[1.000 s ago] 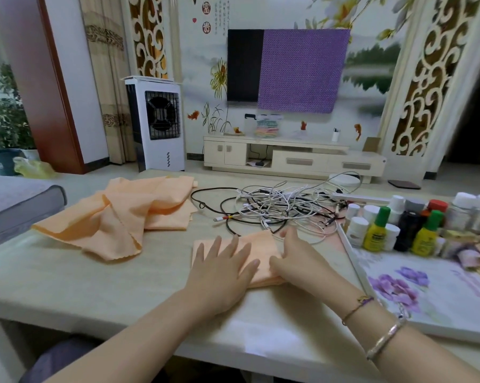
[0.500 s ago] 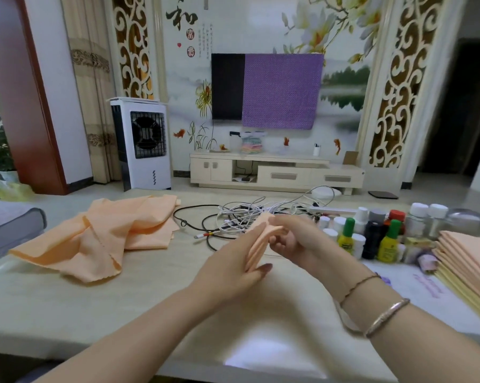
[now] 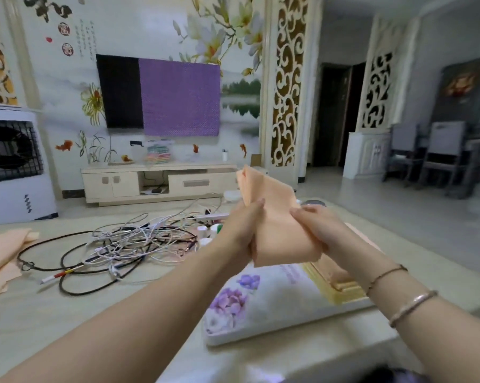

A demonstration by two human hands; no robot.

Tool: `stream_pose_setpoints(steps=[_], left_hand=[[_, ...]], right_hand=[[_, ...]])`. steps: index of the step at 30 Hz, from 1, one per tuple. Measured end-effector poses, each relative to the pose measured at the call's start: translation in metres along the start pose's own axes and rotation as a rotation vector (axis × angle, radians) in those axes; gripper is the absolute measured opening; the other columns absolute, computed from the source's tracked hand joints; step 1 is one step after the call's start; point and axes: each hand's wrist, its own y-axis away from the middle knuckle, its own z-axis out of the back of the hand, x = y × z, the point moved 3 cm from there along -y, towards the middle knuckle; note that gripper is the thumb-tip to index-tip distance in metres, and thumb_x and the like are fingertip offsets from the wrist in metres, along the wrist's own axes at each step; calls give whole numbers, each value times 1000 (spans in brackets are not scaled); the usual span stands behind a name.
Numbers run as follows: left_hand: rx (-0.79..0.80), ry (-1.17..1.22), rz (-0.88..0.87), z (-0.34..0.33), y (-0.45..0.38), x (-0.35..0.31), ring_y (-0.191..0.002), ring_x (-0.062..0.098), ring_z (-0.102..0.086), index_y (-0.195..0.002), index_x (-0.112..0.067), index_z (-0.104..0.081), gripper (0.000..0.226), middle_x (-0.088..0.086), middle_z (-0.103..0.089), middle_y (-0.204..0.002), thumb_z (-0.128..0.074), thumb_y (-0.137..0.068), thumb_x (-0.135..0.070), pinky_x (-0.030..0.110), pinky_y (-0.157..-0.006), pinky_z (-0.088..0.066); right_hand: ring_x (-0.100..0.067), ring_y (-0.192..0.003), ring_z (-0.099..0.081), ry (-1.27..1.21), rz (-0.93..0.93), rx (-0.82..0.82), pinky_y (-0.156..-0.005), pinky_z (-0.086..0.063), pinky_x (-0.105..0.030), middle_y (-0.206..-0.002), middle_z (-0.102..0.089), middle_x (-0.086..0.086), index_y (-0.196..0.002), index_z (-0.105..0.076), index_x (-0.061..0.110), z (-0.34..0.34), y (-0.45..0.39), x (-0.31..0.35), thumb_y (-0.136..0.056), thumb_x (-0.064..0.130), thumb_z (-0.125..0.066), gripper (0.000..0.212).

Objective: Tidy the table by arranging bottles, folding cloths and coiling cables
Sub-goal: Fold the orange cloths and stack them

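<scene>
- Folded peach cloth point(image 3: 274, 228) held in the air above the table's point(image 3: 67, 322) right part, over the floral board point(image 3: 274, 302).
- Left hand point(image 3: 241, 230) grips its left edge; right hand point(image 3: 316, 230) grips its right side.
- Cable tangle point(image 3: 128, 244) lies left; unfolded cloths point(image 3: 1, 252) far left.

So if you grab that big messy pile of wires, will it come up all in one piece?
Probably as one clump: the cables loop through each other. They look floppy, so ends would likely dangle and drag. The thick black loops may weigh more than the thin white ones.
</scene>
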Motion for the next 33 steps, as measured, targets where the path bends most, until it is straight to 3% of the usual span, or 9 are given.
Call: stream_pose_setpoints(steps=[5, 8, 11, 15, 18, 22, 26, 29, 33], left_hand=[[6, -214, 72, -65, -51, 23, -112, 30, -56, -134, -12, -43, 38, 10, -57, -124, -46, -97, -22, 47, -91, -52], [41, -257, 157, -83, -66, 40, -98, 29, -61, -117, -10, -47, 23, 12, -57, -113, -45, -94, -9, 39, -65, -58], [37, -309, 247, -85, -67, 59, -83, 26, -63, -106, -4, -52, 20, 14, -58, -103, -43, -91, 4, 30, -44, -56], [-34, -355, 308, -81, -67, 75, -73, 20, -59, -102, -3, -57, 17, 13, -59, -97, -51, -89, 6, 26, -40, -54], [-5, -316, 315, -77, -63, 77, -65, 16, -59, -92, -9, -54, 11, 7, -58, -84, -52, -91, 2, 26, -48, -56], [14, -267, 300, -65, -55, 75, -68, 17, -60, -92, -14, -54, 9, 5, -56, -78, -47, -97, -9, 32, -64, -58], [12, -333, 301, -50, -44, 77, -69, 19, -60, -106, -14, -55, 19, 8, -59, -86, -40, -96, -8, 32, -62, -58], [11, -367, 292, -32, -34, 71, -74, 22, -63, -103, -18, -56, 17, 9, -62, -86, -42, -97, -10, 32, -60, -59], [-18, -439, 212, 9, -19, 50, -75, 20, -65, -104, -11, -59, 19, 10, -66, -89, -41, -98, -9, 30, -64, -58]], right_hand=[[-26, -106, -51, 286, 18, -210, -80, -39, -31, -123, -52, -10, -134, -44, 16, 82, -40, -10, -92, 22, -58, 45], [-31, -119, -49, 465, -43, -241, -91, -38, -32, -132, -50, -13, -134, -42, 13, 108, -56, -28, -91, 23, -58, 47], [-32, -116, -50, 667, -54, -255, -90, -39, -34, -122, -53, -13, -133, -39, 11, 116, -59, -50, -92, 22, -54, 46], [-30, -128, -39, 1251, 217, -263, -101, -34, -38, -137, -46, -9, -139, -34, 18, 103, -52, -57, -95, 26, -46, 47], [-22, -138, -29, 1111, 416, -112, -113, -23, -38, -149, -36, -1, -144, -34, 27, 81, -49, -44, -100, 30, -37, 45], [-24, -148, -6, 1046, 224, 148, -119, -7, -47, -161, -9, 0, -151, -19, 35, 53, -47, -61, -103, 37, -21, 48], [-23, -148, -1, 1145, 143, 227, -117, 0, -50, -161, -7, 5, -151, -6, 42, 43, -41, -87, -102, 43, -9, 49], [-25, -144, -20, 1079, 209, 164, -114, -16, -51, -154, -31, 3, -146, -26, 40, 45, -39, -72, -101, 41, -17, 45], [-23, -121, -50, 966, 457, -62, -95, -42, -36, -132, -55, -2, -133, -49, 21, 25, -11, -16, -98, 23, -37, 37]])
